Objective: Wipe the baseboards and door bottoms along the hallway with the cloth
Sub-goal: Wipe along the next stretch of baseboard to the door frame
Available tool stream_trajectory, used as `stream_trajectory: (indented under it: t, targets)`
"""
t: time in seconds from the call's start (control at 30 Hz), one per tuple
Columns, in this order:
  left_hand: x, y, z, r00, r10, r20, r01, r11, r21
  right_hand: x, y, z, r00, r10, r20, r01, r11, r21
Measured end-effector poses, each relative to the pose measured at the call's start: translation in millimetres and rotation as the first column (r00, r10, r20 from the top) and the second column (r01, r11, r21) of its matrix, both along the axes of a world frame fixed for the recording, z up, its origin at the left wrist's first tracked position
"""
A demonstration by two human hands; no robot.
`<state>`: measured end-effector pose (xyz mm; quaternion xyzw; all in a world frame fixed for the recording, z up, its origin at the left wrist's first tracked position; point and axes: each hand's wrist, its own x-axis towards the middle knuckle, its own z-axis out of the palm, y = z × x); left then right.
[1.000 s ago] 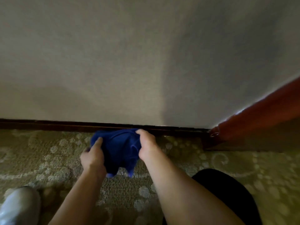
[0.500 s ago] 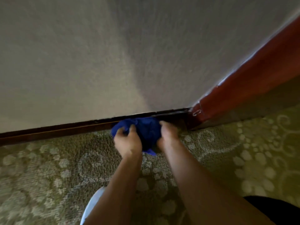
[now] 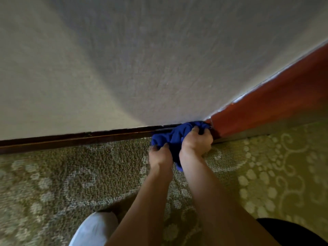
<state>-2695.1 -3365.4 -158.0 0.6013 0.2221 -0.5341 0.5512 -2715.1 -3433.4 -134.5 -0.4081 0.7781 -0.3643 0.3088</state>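
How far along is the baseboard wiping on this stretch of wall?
Done: nothing here shows which parts are already clean; the dark baseboard runs off to the left. In hand: both the left hand and right hand grip the bunched blue cloth, pressed against the baseboard's right end, where it meets the reddish door frame. Left: the door frame's foot and whatever lies past it, out of view.

Carpeted hallway, baseboard, doorframe.

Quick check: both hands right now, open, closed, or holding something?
Left hand: fingers curled, gripping the blue cloth.
Right hand: fingers curled, gripping the same cloth against the baseboard.
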Motion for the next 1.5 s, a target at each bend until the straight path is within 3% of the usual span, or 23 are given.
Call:
stream_trajectory:
  t: [0.13, 0.2, 0.27, 0.33, 0.4, 0.47, 0.57, 0.7, 0.8, 0.87, 0.93, 1.07, 1.13, 1.23, 1.3, 1.4, 1.47, 1.5]
  targets:
    - [13, 6, -7, 0.999, 0.035, -0.041, -0.035, 0.999, -0.020, 9, 5, -5, 0.998, 0.033, -0.049, -0.034, 0.999, -0.020]
    - [19, 26, -12, 0.991, 0.129, 0.032, -0.131, 0.986, 0.102, 15, 34, -11, 0.970, 0.218, -0.105, -0.220, 0.975, -0.010]
    - [19, 49, -15, 0.973, 0.219, 0.075, -0.230, 0.951, 0.206, 21, 64, -14, 0.887, 0.449, -0.107, -0.453, 0.891, -0.015]
    - [15, 62, -16, 0.967, 0.248, 0.049, -0.253, 0.949, 0.188, 21, 69, -17, 0.844, 0.532, -0.067, -0.533, 0.846, -0.007]
    - [15, 60, -15, 0.970, 0.244, -0.017, -0.242, 0.967, 0.080, 19, 51, -18, 0.905, 0.424, -0.011, -0.424, 0.905, 0.011]
    - [17, 51, -11, 0.977, 0.206, -0.063, -0.208, 0.978, -0.022, 16, 30, -18, 0.975, 0.206, 0.087, -0.210, 0.977, 0.043]
    - [24, 41, -4, 0.990, 0.143, -0.017, -0.142, 0.990, 0.022, 18, 22, -18, 0.995, 0.039, 0.088, -0.047, 0.995, 0.083]
    - [51, 57, -10, 0.949, 0.312, 0.049, -0.316, 0.936, 0.155, 52, 62, -14, 0.983, 0.177, -0.039, -0.177, 0.984, 0.000]
    - [61, 87, -21, 0.861, 0.491, 0.136, -0.509, 0.832, 0.220, 75, 109, -15, 0.883, 0.468, -0.035, -0.468, 0.884, 0.001]
    - [58, 96, -27, 0.838, 0.529, 0.135, -0.545, 0.805, 0.233, 74, 117, -15, 0.814, 0.581, -0.003, -0.580, 0.813, 0.043]
    - [54, 91, -25, 0.861, 0.495, 0.114, -0.508, 0.840, 0.189, 63, 94, -17, 0.842, 0.538, 0.029, -0.539, 0.840, 0.067]
    - [46, 56, -2, 0.965, 0.263, 0.015, -0.262, 0.964, -0.047, 34, 27, -13, 0.978, 0.203, 0.048, -0.208, 0.964, 0.163]
    - [39, 43, 3, 0.976, 0.215, 0.010, -0.215, 0.976, 0.007, 28, 20, -10, 0.986, 0.164, -0.013, -0.159, 0.970, 0.183]
    - [44, 53, -3, 0.943, 0.331, 0.026, -0.331, 0.937, 0.114, 48, 50, -7, 0.973, 0.209, -0.096, -0.201, 0.976, 0.086]
    - [58, 75, -14, 0.885, 0.451, 0.113, -0.464, 0.866, 0.183, 75, 85, -11, 0.929, 0.356, -0.104, -0.353, 0.934, 0.049]
    - [64, 98, -19, 0.820, 0.557, 0.131, -0.572, 0.803, 0.168, 85, 107, -12, 0.838, 0.544, 0.033, -0.544, 0.831, 0.116]
    - [53, 98, -14, 0.831, 0.542, 0.123, -0.553, 0.830, 0.075, 72, 94, -10, 0.842, 0.498, 0.209, -0.536, 0.815, 0.219]
    - [46, 94, -9, 0.853, 0.495, 0.166, -0.507, 0.861, 0.041, 62, 84, -10, 0.879, 0.392, 0.272, -0.459, 0.850, 0.259]
